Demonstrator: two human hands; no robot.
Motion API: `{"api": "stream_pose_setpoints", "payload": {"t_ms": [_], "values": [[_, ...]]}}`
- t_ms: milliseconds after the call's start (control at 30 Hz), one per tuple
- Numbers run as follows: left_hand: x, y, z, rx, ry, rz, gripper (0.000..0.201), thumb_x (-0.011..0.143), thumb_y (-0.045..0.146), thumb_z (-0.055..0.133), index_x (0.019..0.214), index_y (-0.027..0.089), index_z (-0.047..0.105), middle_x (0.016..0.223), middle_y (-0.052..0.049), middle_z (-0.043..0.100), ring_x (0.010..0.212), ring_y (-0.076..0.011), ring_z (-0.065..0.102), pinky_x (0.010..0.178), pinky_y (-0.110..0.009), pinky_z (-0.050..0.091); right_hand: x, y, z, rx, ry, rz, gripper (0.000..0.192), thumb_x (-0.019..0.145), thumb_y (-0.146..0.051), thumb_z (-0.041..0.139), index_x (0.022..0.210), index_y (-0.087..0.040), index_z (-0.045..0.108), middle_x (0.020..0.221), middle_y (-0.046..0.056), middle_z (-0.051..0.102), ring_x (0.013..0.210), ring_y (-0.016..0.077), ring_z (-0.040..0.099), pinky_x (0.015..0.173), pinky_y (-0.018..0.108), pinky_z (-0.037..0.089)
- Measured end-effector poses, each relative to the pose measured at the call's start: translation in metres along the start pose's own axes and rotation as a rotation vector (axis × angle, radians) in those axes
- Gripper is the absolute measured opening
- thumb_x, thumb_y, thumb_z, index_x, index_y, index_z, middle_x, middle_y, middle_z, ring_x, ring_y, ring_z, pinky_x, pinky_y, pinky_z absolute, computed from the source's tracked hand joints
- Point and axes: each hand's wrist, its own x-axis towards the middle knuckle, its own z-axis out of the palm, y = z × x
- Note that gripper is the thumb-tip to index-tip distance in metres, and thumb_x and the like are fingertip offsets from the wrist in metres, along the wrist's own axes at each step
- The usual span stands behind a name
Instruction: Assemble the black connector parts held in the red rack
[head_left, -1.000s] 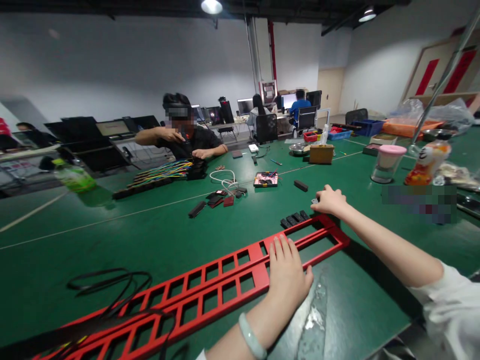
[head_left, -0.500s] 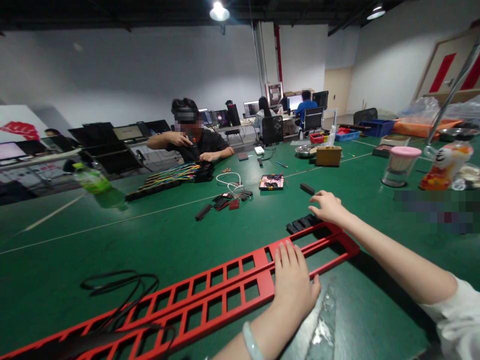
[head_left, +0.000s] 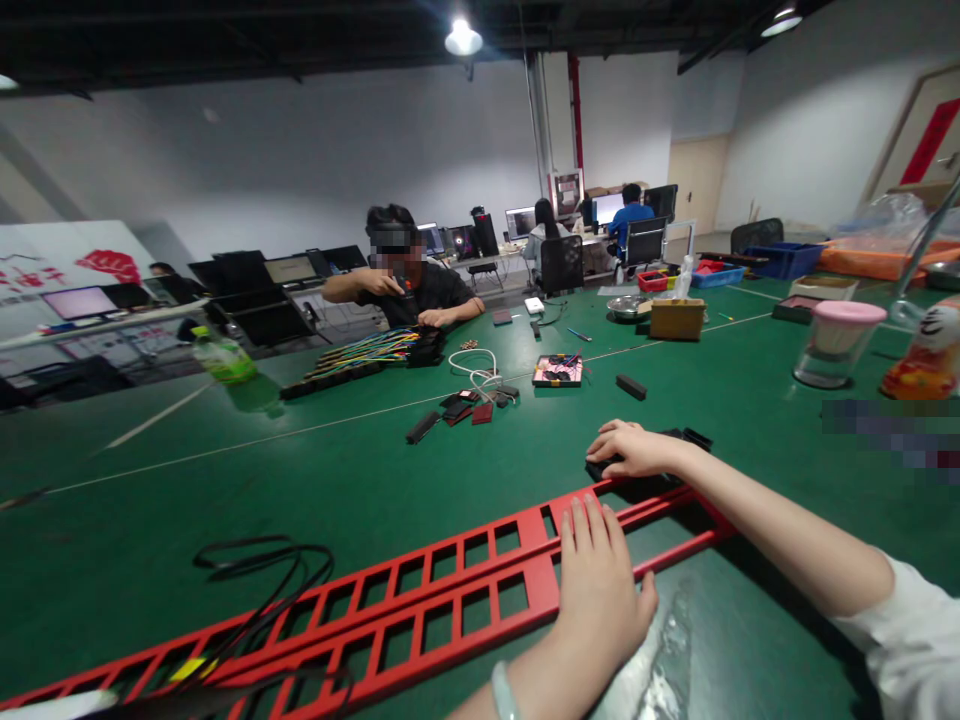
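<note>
A long red ladder-like frame (head_left: 541, 580) with rectangular openings lies slanted across the green table. My left hand (head_left: 600, 575) rests flat on it near its right end, fingers stretched out. Beyond the frame's far edge, my right hand (head_left: 634, 450) reaches over a row of small black blocks (head_left: 697, 438). Its fingers are bent down around the block at the left end of that row, and the hand covers most of the row. Black straps (head_left: 262, 560) lie over the left part of the frame.
Farther back are a loose black block (head_left: 631, 386), a small open box with wires (head_left: 557, 371), a white cable (head_left: 474, 372) and dark pieces (head_left: 456, 408). A co-worker (head_left: 405, 280) sits across, beside bundled coloured wires (head_left: 367, 350). A pink-lidded cup (head_left: 836, 345) stands right.
My right hand has moved left along the row of black blocks, and its fingers have closed down on the left end. My left hand stays on the red frame. The view has turned slightly left.
</note>
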Motion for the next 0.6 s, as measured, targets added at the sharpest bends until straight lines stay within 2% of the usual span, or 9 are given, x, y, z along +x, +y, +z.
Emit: {"api": "stream_pose_setpoints", "payload": {"t_ms": [300, 600], "values": [[0.0, 0.0, -0.003, -0.004, -0.008, -0.009, 0.07, 0.074, 0.052, 0.038, 0.124, 0.004, 0.042, 0.13, -0.022, 0.036, 0.12, -0.0364, 0.029, 0.098, -0.05, 0.021, 0.007, 0.011, 0.013, 0.044, 0.047, -0.056, 0.027, 0.075, -0.039, 0.052, 0.095, -0.025, 0.064, 0.11, 0.0, 0.059, 0.109, 0.0189, 0.043, 0.094, 0.035, 0.027], [0.0, 0.0, -0.002, -0.002, 0.0, -0.006, 0.069, 0.072, 0.05, 0.041, 0.124, 0.005, 0.041, 0.131, -0.021, 0.036, 0.12, -0.0363, 0.029, 0.097, -0.05, 0.021, 0.005, 0.006, 0.011, -0.012, 0.07, -0.049, 0.024, 0.076, -0.036, 0.052, 0.094, -0.024, 0.064, 0.108, 0.003, 0.06, 0.107, 0.0206, 0.044, 0.089, 0.037, 0.03]]}}
